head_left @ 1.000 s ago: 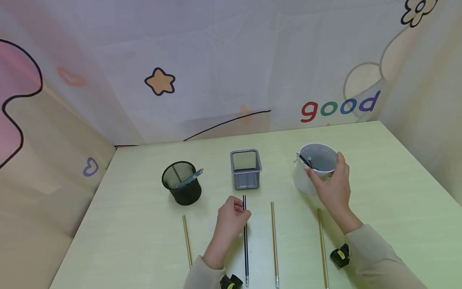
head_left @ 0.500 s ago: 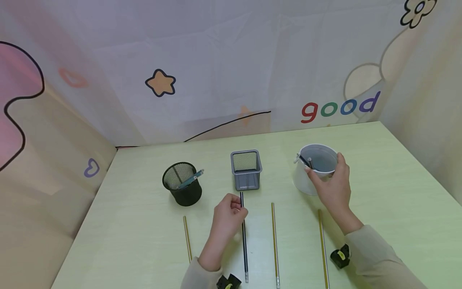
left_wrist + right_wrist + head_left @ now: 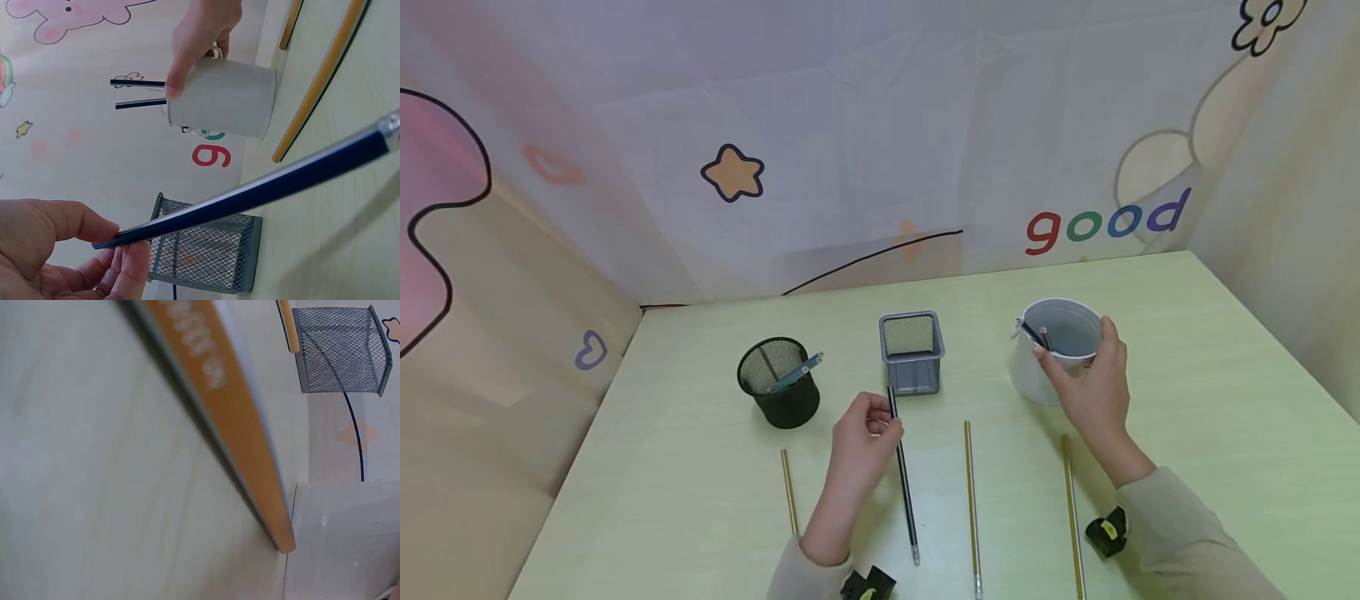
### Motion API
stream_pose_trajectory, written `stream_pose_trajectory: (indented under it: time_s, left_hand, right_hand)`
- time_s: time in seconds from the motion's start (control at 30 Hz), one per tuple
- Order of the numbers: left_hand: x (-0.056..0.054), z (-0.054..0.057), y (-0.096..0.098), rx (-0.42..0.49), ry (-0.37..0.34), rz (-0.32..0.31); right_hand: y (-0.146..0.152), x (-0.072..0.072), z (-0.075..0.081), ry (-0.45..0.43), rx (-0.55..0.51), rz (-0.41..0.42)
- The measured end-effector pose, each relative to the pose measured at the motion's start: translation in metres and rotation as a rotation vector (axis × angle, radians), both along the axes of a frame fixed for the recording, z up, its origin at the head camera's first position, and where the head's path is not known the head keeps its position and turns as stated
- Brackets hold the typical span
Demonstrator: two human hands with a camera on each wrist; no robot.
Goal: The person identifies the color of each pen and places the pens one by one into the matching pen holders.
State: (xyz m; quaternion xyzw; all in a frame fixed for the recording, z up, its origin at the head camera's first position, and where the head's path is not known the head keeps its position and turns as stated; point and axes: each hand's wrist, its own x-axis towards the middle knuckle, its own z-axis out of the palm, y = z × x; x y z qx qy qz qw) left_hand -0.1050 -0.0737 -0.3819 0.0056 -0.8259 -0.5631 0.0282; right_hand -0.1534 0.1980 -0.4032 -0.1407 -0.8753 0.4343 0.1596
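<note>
My left hand (image 3: 863, 446) pinches a dark blue pencil (image 3: 906, 492) close to its far end, between thumb and fingers. That end is tipped up in front of the square grey mesh holder (image 3: 913, 377), while the eraser end slants down toward me. In the left wrist view the dark pencil (image 3: 269, 194) crosses in front of the mesh. Over at the right, my right hand (image 3: 1093, 400) holds the white bucket (image 3: 1028, 375) by its rim, thumb at the near side. Two dark pencils (image 3: 140, 103) stick out of the bucket.
A round black mesh cup (image 3: 786, 408) with teal pencils (image 3: 797, 372) leaning in it stands at the left. Yellow pencils lie apart on the table: one left (image 3: 789, 487), one in the middle (image 3: 972, 500), one right (image 3: 1072, 517). A printed cloth wall (image 3: 850, 125) closes off the back.
My left hand has moved left and a little away from me, taking the dark pencil along; the pencil now slants, its far end higher. The right hand and the bucket stay put.
</note>
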Motion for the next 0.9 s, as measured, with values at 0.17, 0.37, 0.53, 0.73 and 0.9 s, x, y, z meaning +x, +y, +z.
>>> stream_pose_trajectory:
  time_s: [0.17, 0.37, 0.53, 0.73, 0.9]
  left_hand:
    - [-0.001, 0.002, -0.002, 0.014, 0.017, -0.026]
    - [0.0, 0.003, -0.004, 0.022, 0.006, -0.037]
    - [0.002, 0.006, -0.008, 0.042, 0.003, -0.017]
    - [0.002, 0.01, -0.014, 0.099, 0.044, -0.002]
    - [0.0, 0.017, -0.02, 0.142, 0.049, 0.034]
  right_hand:
    - [0.0, 0.0, -0.001, 0.017, 0.003, -0.003]
    - [0.0, 0.0, -0.001, 0.024, -0.002, -0.004]
    - [-0.003, 0.0, -0.001, 0.022, -0.002, 0.005]
    - [-0.003, 0.001, -0.001, 0.03, 0.008, -0.003]
    - [-0.002, 0.002, 0.0, 0.038, 0.002, -0.006]
